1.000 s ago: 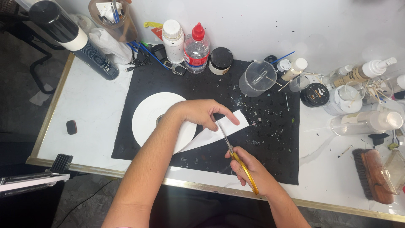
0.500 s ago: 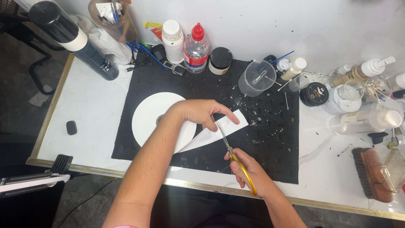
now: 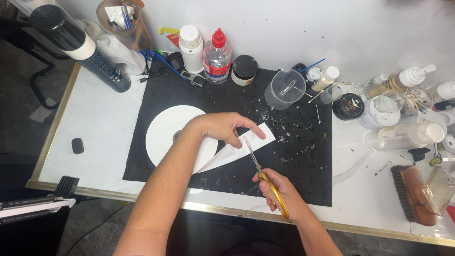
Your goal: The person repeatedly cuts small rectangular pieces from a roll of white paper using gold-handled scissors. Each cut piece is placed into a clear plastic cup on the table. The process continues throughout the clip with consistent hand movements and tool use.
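Note:
A white roll of tape (image 3: 163, 132) lies flat on a black mat (image 3: 303, 170). A long white strip (image 3: 251, 140) runs from it to the right. My left hand (image 3: 222, 128) presses down on the strip, fingers pointing right. My right hand (image 3: 279, 194) grips yellow-handled scissors (image 3: 263, 173), whose blades point up and meet the strip just beside my left fingertips.
Along the back stand a white bottle (image 3: 192, 47), a red-capped clear bottle (image 3: 217, 57), a black jar (image 3: 244, 69), a clear measuring cup (image 3: 284, 89) and a dark cylinder (image 3: 80, 47). More bottles and a wooden brush (image 3: 417, 194) crowd the right. A small black block (image 3: 77, 145) lies left.
Almost nothing differs; my right hand and the scissors have shifted very slightly, and my left hand stays on the strip.

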